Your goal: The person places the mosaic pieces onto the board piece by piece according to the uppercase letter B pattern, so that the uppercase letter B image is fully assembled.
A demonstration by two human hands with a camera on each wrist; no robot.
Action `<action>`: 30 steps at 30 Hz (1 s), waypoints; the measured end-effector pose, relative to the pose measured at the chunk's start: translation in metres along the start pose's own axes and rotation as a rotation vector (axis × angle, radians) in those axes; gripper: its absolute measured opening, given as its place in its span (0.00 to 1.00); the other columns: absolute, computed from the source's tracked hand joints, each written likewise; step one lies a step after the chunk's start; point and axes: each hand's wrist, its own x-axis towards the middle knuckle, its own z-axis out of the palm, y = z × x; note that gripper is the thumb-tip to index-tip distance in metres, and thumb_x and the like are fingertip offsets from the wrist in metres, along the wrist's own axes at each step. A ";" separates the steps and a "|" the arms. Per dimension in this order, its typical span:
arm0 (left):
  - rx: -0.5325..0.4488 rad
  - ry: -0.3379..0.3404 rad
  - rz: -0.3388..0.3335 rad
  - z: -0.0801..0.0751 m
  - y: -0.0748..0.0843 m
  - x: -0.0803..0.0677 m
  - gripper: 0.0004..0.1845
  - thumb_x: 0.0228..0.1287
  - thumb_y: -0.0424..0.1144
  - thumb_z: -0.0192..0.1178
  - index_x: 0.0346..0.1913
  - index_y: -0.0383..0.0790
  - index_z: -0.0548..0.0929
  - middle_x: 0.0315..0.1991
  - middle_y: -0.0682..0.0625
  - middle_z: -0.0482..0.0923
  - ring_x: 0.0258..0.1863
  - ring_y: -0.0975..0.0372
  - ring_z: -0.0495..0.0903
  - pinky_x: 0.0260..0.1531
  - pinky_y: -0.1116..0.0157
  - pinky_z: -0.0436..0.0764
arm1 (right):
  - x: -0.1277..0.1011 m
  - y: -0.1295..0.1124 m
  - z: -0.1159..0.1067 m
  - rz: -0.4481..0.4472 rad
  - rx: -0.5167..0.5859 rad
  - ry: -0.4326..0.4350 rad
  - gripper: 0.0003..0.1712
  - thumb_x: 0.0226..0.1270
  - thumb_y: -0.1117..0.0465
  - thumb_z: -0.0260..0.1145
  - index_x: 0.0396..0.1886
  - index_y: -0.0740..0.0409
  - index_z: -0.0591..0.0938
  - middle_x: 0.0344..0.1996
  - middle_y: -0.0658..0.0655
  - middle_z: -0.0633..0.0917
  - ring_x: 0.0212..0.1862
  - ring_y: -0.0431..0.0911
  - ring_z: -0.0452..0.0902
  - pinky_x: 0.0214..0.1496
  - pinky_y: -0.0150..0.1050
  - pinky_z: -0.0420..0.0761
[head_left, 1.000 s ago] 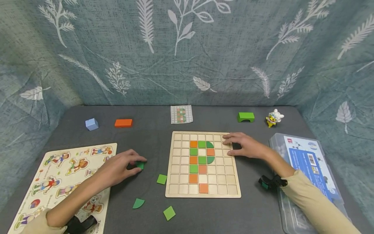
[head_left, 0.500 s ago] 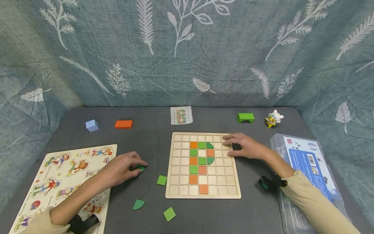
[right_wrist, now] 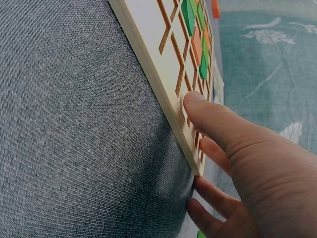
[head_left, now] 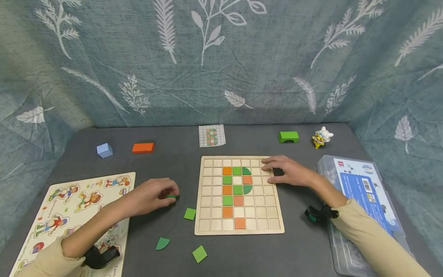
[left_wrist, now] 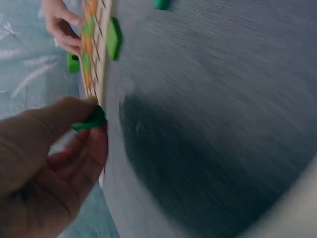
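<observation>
My left hand pinches a dark green tile between thumb and fingers, to the left of the wooden grid board. The fingers cover part of that tile. My right hand rests on the board's upper right edge, thumb and fingers spread and relaxed. On the board, orange and light green square tiles and two dark green quarter-circle tiles fill several cells. Loose on the table lie two light green square tiles and a dark green quarter-circle tile.
A printed pattern card lies behind the board. Along the back stand a blue block, an orange block, a green arch block and a small figurine. A picture puzzle board is at left, a clear plastic case at right.
My left hand has moved slightly right, and the dark green tile has tilted up so its edge shows. My right hand stays on the board. The head view has shifted a little.
</observation>
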 end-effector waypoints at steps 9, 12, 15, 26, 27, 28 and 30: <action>-0.185 -0.016 0.214 0.027 0.049 0.083 0.08 0.64 0.37 0.63 0.44 0.42 0.86 0.38 0.54 0.81 0.30 0.71 0.71 0.34 0.73 0.74 | 0.000 -0.002 -0.002 0.001 -0.003 -0.005 0.22 0.63 0.57 0.69 0.56 0.59 0.81 0.64 0.65 0.74 0.67 0.64 0.66 0.66 0.63 0.65; -0.212 -0.010 0.205 0.038 0.068 0.110 0.05 0.65 0.37 0.62 0.41 0.42 0.86 0.35 0.54 0.84 0.31 0.71 0.76 0.36 0.73 0.76 | 0.000 -0.002 -0.001 0.000 0.003 -0.001 0.22 0.63 0.58 0.69 0.56 0.60 0.81 0.64 0.65 0.74 0.67 0.64 0.66 0.65 0.63 0.65; -0.244 -0.034 0.154 0.047 0.083 0.127 0.03 0.65 0.36 0.62 0.37 0.44 0.85 0.32 0.54 0.84 0.31 0.71 0.78 0.36 0.74 0.76 | 0.000 -0.002 -0.001 -0.009 0.004 0.003 0.22 0.64 0.58 0.68 0.56 0.60 0.81 0.64 0.65 0.75 0.67 0.64 0.66 0.65 0.62 0.66; -0.156 -0.081 0.190 0.066 0.097 0.134 0.02 0.61 0.33 0.65 0.34 0.42 0.86 0.32 0.53 0.83 0.29 0.70 0.76 0.33 0.77 0.74 | 0.002 -0.002 -0.002 -0.011 -0.009 0.004 0.21 0.63 0.59 0.69 0.55 0.60 0.81 0.63 0.65 0.75 0.67 0.63 0.67 0.65 0.62 0.66; -0.138 -0.081 0.201 0.066 0.096 0.133 0.02 0.61 0.32 0.65 0.34 0.42 0.86 0.32 0.53 0.83 0.29 0.70 0.76 0.33 0.77 0.74 | 0.002 -0.002 -0.001 -0.011 -0.007 0.002 0.21 0.63 0.58 0.69 0.55 0.60 0.81 0.64 0.65 0.75 0.67 0.64 0.66 0.66 0.62 0.66; -0.121 -0.083 0.212 0.067 0.096 0.133 0.02 0.61 0.32 0.64 0.35 0.42 0.87 0.32 0.53 0.83 0.30 0.70 0.76 0.34 0.77 0.74 | 0.002 -0.002 -0.001 -0.010 -0.005 0.000 0.21 0.63 0.58 0.69 0.55 0.60 0.81 0.64 0.65 0.75 0.67 0.64 0.66 0.66 0.62 0.66; -0.088 -0.084 0.228 0.067 0.097 0.132 0.02 0.61 0.33 0.65 0.35 0.43 0.87 0.32 0.53 0.82 0.30 0.70 0.75 0.35 0.76 0.73 | 0.001 -0.002 0.000 -0.010 -0.001 0.000 0.21 0.63 0.58 0.69 0.55 0.60 0.81 0.64 0.65 0.75 0.67 0.64 0.66 0.65 0.62 0.66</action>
